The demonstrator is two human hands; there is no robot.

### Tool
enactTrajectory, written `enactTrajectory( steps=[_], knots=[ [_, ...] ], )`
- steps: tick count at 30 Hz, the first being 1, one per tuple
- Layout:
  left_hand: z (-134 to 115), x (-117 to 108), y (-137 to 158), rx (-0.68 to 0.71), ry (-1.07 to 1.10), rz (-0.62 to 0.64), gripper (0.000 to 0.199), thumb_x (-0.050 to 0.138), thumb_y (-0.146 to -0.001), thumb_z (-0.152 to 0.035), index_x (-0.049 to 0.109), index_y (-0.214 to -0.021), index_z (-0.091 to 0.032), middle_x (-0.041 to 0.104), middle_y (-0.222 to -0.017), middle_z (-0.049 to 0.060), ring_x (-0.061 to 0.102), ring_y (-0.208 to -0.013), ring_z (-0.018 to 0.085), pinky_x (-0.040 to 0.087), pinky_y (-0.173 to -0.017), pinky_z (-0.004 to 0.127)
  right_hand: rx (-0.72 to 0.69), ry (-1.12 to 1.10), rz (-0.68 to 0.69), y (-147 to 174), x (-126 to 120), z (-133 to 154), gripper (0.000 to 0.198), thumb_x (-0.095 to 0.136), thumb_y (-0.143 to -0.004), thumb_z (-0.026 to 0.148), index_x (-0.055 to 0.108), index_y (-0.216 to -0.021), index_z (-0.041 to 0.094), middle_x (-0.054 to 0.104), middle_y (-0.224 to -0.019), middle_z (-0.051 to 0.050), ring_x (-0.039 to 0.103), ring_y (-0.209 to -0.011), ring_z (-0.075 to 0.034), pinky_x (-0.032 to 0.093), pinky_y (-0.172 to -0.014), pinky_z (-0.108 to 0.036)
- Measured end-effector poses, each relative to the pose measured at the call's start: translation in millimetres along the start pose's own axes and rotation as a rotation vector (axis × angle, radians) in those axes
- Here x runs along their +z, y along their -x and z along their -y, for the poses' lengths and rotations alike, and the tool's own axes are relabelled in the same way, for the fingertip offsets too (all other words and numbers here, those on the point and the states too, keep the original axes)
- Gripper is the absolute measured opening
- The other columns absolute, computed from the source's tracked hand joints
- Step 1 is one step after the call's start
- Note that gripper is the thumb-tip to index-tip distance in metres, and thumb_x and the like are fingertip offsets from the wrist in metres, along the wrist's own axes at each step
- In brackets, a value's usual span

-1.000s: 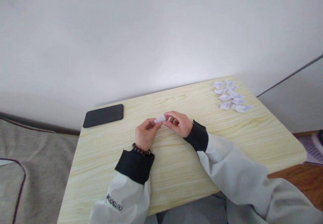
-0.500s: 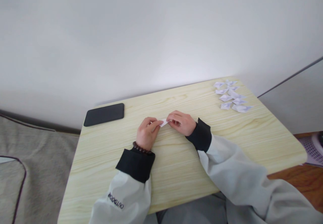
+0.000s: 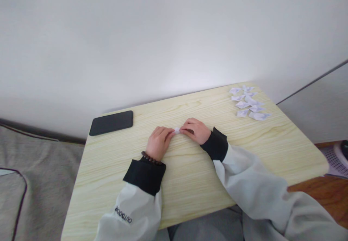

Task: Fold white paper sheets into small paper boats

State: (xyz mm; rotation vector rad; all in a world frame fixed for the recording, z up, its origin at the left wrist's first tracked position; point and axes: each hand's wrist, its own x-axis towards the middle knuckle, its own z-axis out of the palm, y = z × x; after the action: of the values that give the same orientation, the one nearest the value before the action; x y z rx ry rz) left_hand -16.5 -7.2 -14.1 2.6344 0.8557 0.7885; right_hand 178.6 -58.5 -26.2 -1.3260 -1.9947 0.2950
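Observation:
A small folded piece of white paper (image 3: 177, 130) is stretched between my two hands, just above or on the table; which of the two I cannot tell. My left hand (image 3: 160, 139), with a beaded bracelet at the wrist, pinches its left end between thumb and fingers. At the right end, the thumb and fingertips of my right hand (image 3: 197, 130) are closed on the paper. Most of the paper is covered by the fingertips, so its folds are hard to make out.
Several folded white paper pieces (image 3: 249, 103) lie grouped at the table's back right. A black phone (image 3: 111, 123) rests at the back left. The pale wooden table (image 3: 195, 183) meets a white wall (image 3: 174, 41). Grey cloth (image 3: 51, 183) lies beyond the left edge.
Both hands still hold the paper. The fingers have drawn in along it, and less of it shows between them. The right fingers have flattened slightly.

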Motion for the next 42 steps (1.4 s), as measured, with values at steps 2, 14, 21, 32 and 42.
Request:
enactTrajectory(
  steps=[2, 14, 21, 32, 42],
  knots=[
    [-0.4, 1.6, -0.1, -0.027, -0.01, 0.008, 0.019, 0.048, -0.089, -0.026, 0.064, -0.089, -0.016, 0.066, -0.082, 0.006, 0.056, -0.08, 0.018, 0.047, -0.076, 0.032, 0.057, -0.006, -0.006, -1.1, 0.9, 3.0, 0.017, 0.053, -0.087, 0.026, 0.065, -0.081, 0.015, 0.061, -0.076, -0.005, 0.053, -0.074, -0.015, 0.044, -0.071, -0.029],
    [-4.9, 8.4, -0.4, -0.188, -0.085, 0.004, 0.019, 0.051, -0.087, -0.027, 0.067, -0.09, -0.017, 0.066, -0.082, 0.005, 0.054, -0.08, 0.021, 0.045, -0.075, 0.034, 0.203, 0.02, -0.008, -7.3, 5.3, 9.8, 0.009, 0.059, -0.081, 0.017, 0.066, -0.085, 0.015, 0.06, -0.073, -0.004, 0.053, -0.072, -0.016, 0.042, -0.072, -0.029],
    [-6.8, 7.3, -3.2, -0.303, -0.088, -0.018, 0.011, 0.06, -0.081, -0.027, 0.066, -0.085, -0.019, 0.064, -0.084, 0.004, 0.053, -0.083, 0.022, 0.042, -0.079, 0.036, 0.254, 0.006, -0.026, -9.2, 7.3, 11.4, 0.008, 0.06, -0.079, 0.016, 0.064, -0.086, 0.014, 0.061, -0.08, -0.005, 0.055, -0.079, -0.017, 0.043, -0.077, -0.031],
    [-4.8, 4.7, 1.4, -0.115, -0.132, -0.061, 0.016, 0.057, -0.084, -0.028, 0.071, -0.093, -0.025, 0.064, -0.09, 0.004, 0.052, -0.082, 0.018, 0.045, -0.075, 0.032, 0.284, -0.03, -0.045, -9.0, 6.5, 11.4, 0.007, 0.062, -0.079, 0.017, 0.064, -0.085, 0.015, 0.061, -0.079, -0.005, 0.055, -0.077, -0.016, 0.045, -0.072, -0.029],
    [-5.4, 7.1, 0.1, 0.018, -0.209, -0.119, 0.016, 0.055, -0.086, -0.027, 0.069, -0.088, -0.02, 0.065, -0.08, 0.004, 0.055, -0.078, 0.016, 0.047, -0.067, 0.026, 0.063, -0.018, -0.035, -2.3, 5.1, 1.8, 0.017, 0.058, -0.084, 0.026, 0.068, -0.093, 0.016, 0.059, -0.088, -0.007, 0.057, -0.083, -0.016, 0.047, -0.077, -0.029]
  ],
)
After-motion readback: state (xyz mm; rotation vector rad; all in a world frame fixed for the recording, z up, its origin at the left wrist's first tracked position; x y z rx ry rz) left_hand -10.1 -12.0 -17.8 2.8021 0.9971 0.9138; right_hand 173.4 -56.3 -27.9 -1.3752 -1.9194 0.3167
